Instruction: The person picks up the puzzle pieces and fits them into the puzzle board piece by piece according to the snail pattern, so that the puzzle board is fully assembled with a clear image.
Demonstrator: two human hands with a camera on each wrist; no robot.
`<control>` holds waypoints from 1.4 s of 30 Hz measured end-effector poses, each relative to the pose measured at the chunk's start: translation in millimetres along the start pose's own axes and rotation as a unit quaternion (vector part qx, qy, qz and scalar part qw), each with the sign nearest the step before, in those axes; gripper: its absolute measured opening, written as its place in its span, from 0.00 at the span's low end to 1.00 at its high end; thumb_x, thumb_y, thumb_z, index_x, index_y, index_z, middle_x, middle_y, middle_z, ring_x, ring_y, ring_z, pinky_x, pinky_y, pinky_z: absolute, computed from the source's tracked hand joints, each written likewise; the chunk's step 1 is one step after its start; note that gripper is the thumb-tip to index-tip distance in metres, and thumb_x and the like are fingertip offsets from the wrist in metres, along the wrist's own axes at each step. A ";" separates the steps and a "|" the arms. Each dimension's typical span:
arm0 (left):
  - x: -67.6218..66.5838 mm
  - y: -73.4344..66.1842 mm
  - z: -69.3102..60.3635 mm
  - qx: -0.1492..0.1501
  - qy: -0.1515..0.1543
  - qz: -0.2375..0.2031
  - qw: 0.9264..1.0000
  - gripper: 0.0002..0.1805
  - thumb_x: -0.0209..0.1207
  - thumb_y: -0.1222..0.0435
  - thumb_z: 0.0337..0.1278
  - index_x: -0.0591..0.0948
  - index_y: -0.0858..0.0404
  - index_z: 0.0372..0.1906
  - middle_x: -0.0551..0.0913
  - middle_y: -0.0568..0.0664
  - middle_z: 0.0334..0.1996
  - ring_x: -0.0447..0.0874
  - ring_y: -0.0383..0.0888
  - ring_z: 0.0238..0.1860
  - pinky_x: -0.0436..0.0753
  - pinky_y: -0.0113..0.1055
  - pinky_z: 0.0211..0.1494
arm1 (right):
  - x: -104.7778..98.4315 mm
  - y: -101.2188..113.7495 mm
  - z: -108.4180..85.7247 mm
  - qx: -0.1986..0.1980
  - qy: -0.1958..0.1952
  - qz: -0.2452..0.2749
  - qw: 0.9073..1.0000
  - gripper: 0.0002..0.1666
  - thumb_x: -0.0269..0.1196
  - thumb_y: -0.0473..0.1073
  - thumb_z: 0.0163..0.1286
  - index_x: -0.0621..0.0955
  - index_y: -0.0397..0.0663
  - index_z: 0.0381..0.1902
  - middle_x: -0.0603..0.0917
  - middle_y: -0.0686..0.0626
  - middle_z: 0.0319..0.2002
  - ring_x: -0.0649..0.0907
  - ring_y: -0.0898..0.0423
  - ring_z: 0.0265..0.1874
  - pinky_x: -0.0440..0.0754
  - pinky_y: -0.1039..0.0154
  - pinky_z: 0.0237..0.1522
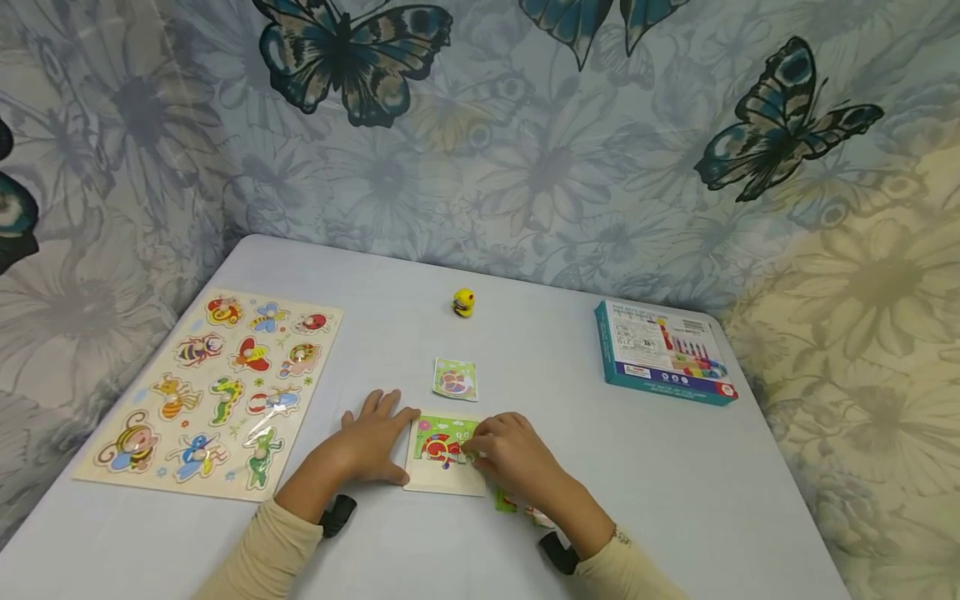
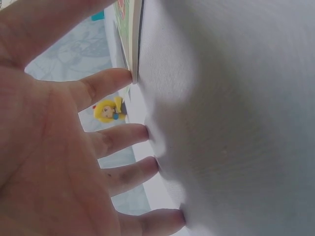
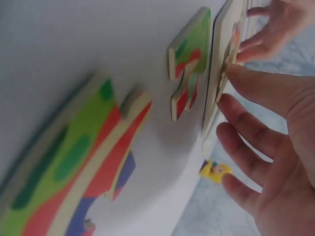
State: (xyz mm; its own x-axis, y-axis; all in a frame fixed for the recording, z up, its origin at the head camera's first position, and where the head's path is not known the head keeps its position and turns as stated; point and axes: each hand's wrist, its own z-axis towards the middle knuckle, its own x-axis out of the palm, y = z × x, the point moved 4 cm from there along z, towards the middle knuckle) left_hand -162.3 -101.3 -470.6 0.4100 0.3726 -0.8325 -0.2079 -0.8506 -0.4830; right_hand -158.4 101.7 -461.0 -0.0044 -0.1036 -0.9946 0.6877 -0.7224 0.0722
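Observation:
A small square puzzle board (image 1: pixel 442 481) lies in front of me, its upper part filled with green and red pieces and its lower part bare wood. My left hand (image 1: pixel 372 444) rests beside it with fingers spread; thumb and index fingertip touch its left side. In the left wrist view, the other fingertips (image 2: pixel 147 164) touch the table. At the board's right edge my right hand (image 1: pixel 517 458) pinches a thin puzzle piece (image 3: pixel 225 81), mostly hidden by thumb and index finger. Loose green and red pieces (image 3: pixel 189 44) lie near the right wrist, partly covered in the head view.
Behind the board lies a small picture card (image 1: pixel 455 380), and farther back stands a small yellow figure (image 1: pixel 463 302). A large insect puzzle board (image 1: pixel 243 425) occupies the left side. At the back right lies a teal-edged box (image 1: pixel 663 354). A patterned wall borders the table.

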 end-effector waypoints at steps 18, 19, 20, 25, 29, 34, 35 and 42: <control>-0.6 -1.7 -1.2 -0.003 -0.001 -0.004 1.000 0.47 0.78 0.57 0.34 0.70 0.59 0.67 0.55 0.66 0.73 0.45 0.67 0.74 0.54 0.77 0.61 | 1.0 6.6 -1.9 -0.002 -0.034 -0.046 0.998 0.10 0.74 0.45 0.56 0.89 0.60 0.38 0.85 0.56 0.38 0.80 0.55 0.44 0.75 0.55 0.55; -0.6 -1.6 -1.2 -0.003 0.000 -0.004 1.000 0.47 0.78 0.57 0.35 0.70 0.59 0.67 0.55 0.65 0.73 0.45 0.67 0.74 0.54 0.77 0.61 | 1.1 6.3 -2.2 -0.001 -0.031 -0.044 0.999 0.10 0.73 0.45 0.56 0.89 0.60 0.38 0.85 0.56 0.38 0.80 0.55 0.44 0.75 0.55 0.55; -0.5 -1.6 -1.3 -0.004 0.001 -0.004 1.000 0.47 0.78 0.57 0.35 0.70 0.59 0.67 0.55 0.65 0.73 0.45 0.67 0.74 0.54 0.77 0.61 | 1.1 6.3 -2.9 -0.001 -0.027 -0.043 0.999 0.10 0.73 0.45 0.57 0.89 0.60 0.39 0.85 0.56 0.38 0.80 0.55 0.45 0.75 0.55 0.55; -0.4 -1.2 -1.4 -0.004 0.001 -0.004 1.000 0.47 0.78 0.57 0.35 0.70 0.58 0.67 0.55 0.65 0.73 0.45 0.67 0.74 0.54 0.77 0.61 | 1.1 6.7 -8.2 0.003 -0.010 -0.036 0.999 0.13 0.71 0.45 0.60 0.88 0.58 0.44 0.85 0.56 0.41 0.80 0.54 0.46 0.75 0.54 0.55; 0.2 -0.5 -0.9 -0.003 0.000 -0.006 1.000 0.47 0.78 0.57 0.35 0.70 0.58 0.67 0.55 0.65 0.73 0.45 0.67 0.74 0.54 0.77 0.61 | -1.5 6.5 -15.2 0.013 0.013 -0.011 1.000 0.16 0.70 0.46 0.61 0.86 0.56 0.48 0.84 0.55 0.46 0.79 0.54 0.50 0.73 0.53 0.59; 0.5 0.6 0.0 -0.001 0.000 -0.005 1.000 0.48 0.78 0.57 0.34 0.70 0.59 0.67 0.55 0.66 0.73 0.45 0.68 0.74 0.54 0.77 0.61 | -7.4 -0.9 -28.0 0.055 0.038 0.026 0.997 0.18 0.70 0.48 0.61 0.85 0.56 0.50 0.83 0.55 0.49 0.78 0.54 0.54 0.70 0.51 0.62; 0.1 0.6 0.1 -0.002 0.001 -0.006 1.000 0.48 0.78 0.57 0.34 0.70 0.59 0.67 0.55 0.66 0.73 0.45 0.68 0.74 0.54 0.77 0.60 | -8.4 -2.9 -30.9 0.063 0.040 0.029 0.997 0.18 0.70 0.48 0.60 0.85 0.56 0.49 0.84 0.54 0.49 0.78 0.54 0.53 0.70 0.50 0.62; -0.5 0.1 0.4 0.004 0.000 -0.005 1.000 0.48 0.78 0.56 0.34 0.70 0.59 0.67 0.56 0.66 0.73 0.47 0.68 0.73 0.55 0.77 0.60 | -8.9 -7.3 -49.5 0.078 0.056 0.035 0.995 0.17 0.74 0.50 0.54 0.87 0.58 0.43 0.85 0.57 0.44 0.80 0.55 0.49 0.74 0.49 0.59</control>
State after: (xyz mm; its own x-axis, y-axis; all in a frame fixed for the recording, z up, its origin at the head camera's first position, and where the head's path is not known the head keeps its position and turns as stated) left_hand -162.9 -101.4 -470.3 0.4126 0.3807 -0.8275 -0.2118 -0.8435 -0.4936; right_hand -127.4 141.7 -456.3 0.1264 -0.0877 -0.9881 0.5629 -0.8138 0.1442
